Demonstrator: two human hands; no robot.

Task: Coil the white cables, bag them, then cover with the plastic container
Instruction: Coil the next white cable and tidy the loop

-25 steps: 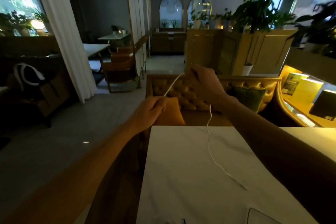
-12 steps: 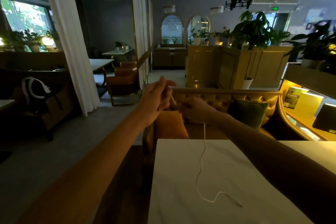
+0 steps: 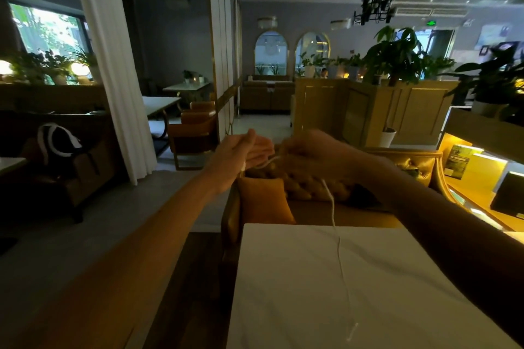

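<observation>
A thin white cable (image 3: 333, 215) runs between both raised hands and hangs down onto the white table (image 3: 297, 292). Its free end with a plug (image 3: 352, 331) lies on the tabletop. My left hand (image 3: 241, 154) is held out beyond the table's far edge, with the cable looped around its fingers and a short end dangling below. My right hand (image 3: 309, 154) is close beside it, fingers closed on the cable where the long strand drops. No bag or plastic container is in view.
A tufted yellow sofa (image 3: 326, 190) with an orange cushion (image 3: 263, 200) stands just behind the table. A lit yellow counter (image 3: 479, 178) lies to the right. Chairs, other tables and a white curtain (image 3: 113, 65) fill the dim room to the left.
The hands first came together, then the left palm turned up with a loop of cable across it. The hanging strand was pulled straighter and its plug slid across the table.
</observation>
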